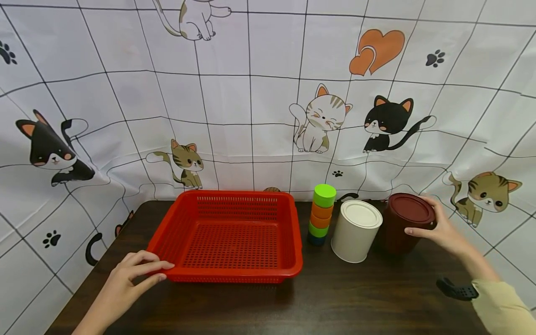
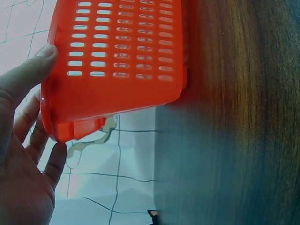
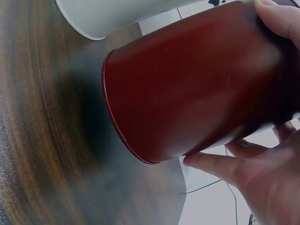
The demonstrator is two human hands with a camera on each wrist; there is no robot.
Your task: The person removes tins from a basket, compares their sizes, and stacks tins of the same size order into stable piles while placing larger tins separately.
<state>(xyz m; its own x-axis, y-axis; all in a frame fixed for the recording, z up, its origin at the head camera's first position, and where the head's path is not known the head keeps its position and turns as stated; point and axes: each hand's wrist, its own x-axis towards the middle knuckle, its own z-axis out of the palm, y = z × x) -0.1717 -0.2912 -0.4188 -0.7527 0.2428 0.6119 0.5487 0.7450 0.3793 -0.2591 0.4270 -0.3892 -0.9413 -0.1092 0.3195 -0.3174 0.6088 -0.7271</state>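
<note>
The fingers and thumb of my left hand [image 1: 127, 277] pinch the front left corner of a red plastic basket [image 1: 234, 273] with slotted sides. In the left wrist view, the thumb lies on the basket's [image 2: 112, 84] outer wall near the rim, with the fingers at the corner. My right hand [image 1: 445, 229] grips a dark red lidded canister [image 1: 399, 232] from its right, around the upper part just below the lid. The right wrist view shows the canister's [image 3: 187, 89] smooth side and bottom edge close over the wooden table, thumb and fingers on opposite sides.
Left of the red canister stands a cream lidded canister [image 1: 356, 232]. A stack of green, orange and dark blue round pieces [image 1: 321, 216] stands between it and the basket. A black strap [image 1: 457, 289] is at the right wrist. Behind the dark wooden table [image 1: 335, 302] hangs a cat-print sheet [image 1: 268, 102].
</note>
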